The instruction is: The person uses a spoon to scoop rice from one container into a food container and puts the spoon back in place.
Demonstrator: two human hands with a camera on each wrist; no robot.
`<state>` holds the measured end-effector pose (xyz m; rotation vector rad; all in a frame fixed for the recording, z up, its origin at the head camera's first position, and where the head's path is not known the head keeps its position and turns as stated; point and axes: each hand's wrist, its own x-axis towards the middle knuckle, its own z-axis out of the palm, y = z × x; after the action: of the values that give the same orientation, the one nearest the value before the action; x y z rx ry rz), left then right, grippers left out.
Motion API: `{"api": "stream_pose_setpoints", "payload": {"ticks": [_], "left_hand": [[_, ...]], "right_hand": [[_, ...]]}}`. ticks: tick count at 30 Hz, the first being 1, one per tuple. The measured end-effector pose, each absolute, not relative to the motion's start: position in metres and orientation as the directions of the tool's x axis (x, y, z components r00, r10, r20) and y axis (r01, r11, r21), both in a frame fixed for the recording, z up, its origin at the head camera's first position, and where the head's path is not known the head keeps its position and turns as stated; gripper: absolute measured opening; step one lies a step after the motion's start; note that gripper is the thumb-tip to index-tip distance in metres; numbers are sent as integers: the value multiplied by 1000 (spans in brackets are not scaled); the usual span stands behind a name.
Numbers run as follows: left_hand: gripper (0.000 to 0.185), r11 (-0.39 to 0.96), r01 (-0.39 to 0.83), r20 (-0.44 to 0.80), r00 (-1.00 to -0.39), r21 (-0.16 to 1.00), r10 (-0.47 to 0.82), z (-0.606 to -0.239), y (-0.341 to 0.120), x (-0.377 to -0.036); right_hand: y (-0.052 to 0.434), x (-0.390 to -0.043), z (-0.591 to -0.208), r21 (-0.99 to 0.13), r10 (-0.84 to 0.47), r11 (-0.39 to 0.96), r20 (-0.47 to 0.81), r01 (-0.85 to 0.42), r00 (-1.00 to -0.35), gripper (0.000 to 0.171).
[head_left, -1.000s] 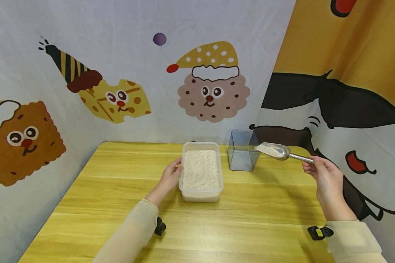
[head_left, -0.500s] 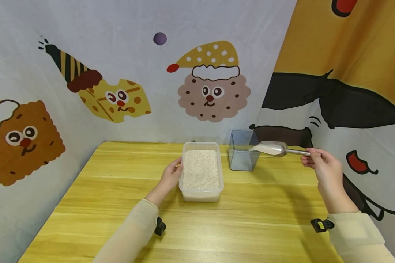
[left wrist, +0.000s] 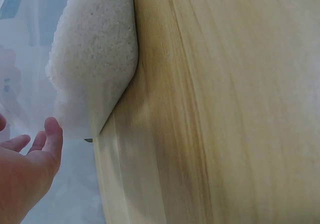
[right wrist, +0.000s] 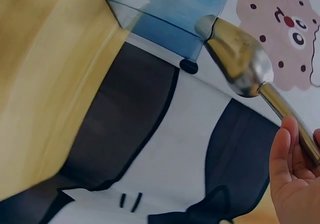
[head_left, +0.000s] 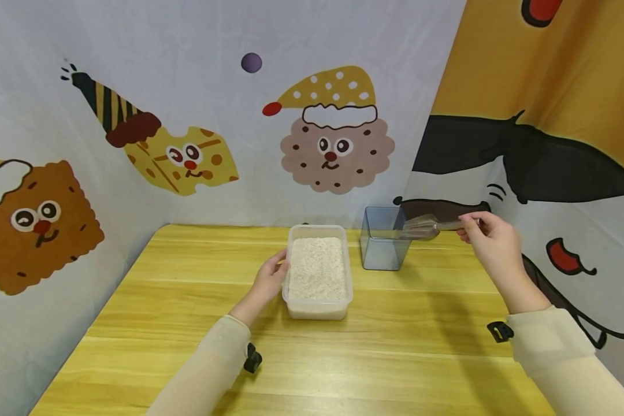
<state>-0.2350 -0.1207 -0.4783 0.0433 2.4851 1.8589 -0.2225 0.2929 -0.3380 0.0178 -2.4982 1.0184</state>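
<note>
right hand pinches metal scoop, tipping rice into blue container; left hand open-fingered against rice tub; next, probably rescoop.

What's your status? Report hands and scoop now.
Right hand holds metal scoop, tipped over blue bin. Left hand rests against rice tub. Nothing in the way.

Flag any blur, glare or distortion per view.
Head view: wide-angle bending at the edges, sharp, scoop slightly motion-blurred. Left wrist view: rice tub soft, close-up, washed out at left. Right wrist view: tilted, glare on scoop bowl, blue container in focus.
</note>
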Motion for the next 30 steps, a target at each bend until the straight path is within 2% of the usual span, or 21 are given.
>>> {"api": "stream_pose_setpoints", "payload": {"ticks": [4,8,12,15,18,20,22,25,28,30], "left_hand": [[47,279,0,-14,-999,960,47,-477,-121,-234],[46,286,13,-3,-999,958,53,-477,-122,-234],[47,289,58,42,-997,956,61,-478,-124,-231],[46,286,54,39,-998,957,59,-478,-124,-232],[45,275,18,3,-998,961,56,-472,-122,-231],[44,276,11,-6,-998,961,57,-467,-120,-229],[44,278,14,-1,-998,960,56,-466,-119,-229],[44,277,25,8,-998,961,62,-462,-118,-227],[44,274,27,7,-997,961,73,-451,-117,-221],[44,257,9,-11,-997,966,78,-443,-116,-217]], "right_hand": [[283,-223,-334,-587,105,785,440,-197,-892,36],[281,-223,-333,-565,97,801,444,-195,-891,34],[283,-223,-336,-613,118,767,425,-190,-897,36],[286,-223,-342,-689,156,703,390,-175,-907,39],[290,-222,-351,-838,214,522,306,-156,-928,34],[291,-221,-358,-938,250,323,215,-128,-944,29],[293,-220,-367,-989,260,97,136,-114,-956,26],[295,-217,-378,-983,224,-157,57,-93,-973,26],[295,-214,-387,-954,174,-285,38,-87,-984,23],[293,-213,-390,-943,158,-323,30,-81,-987,19]]}}
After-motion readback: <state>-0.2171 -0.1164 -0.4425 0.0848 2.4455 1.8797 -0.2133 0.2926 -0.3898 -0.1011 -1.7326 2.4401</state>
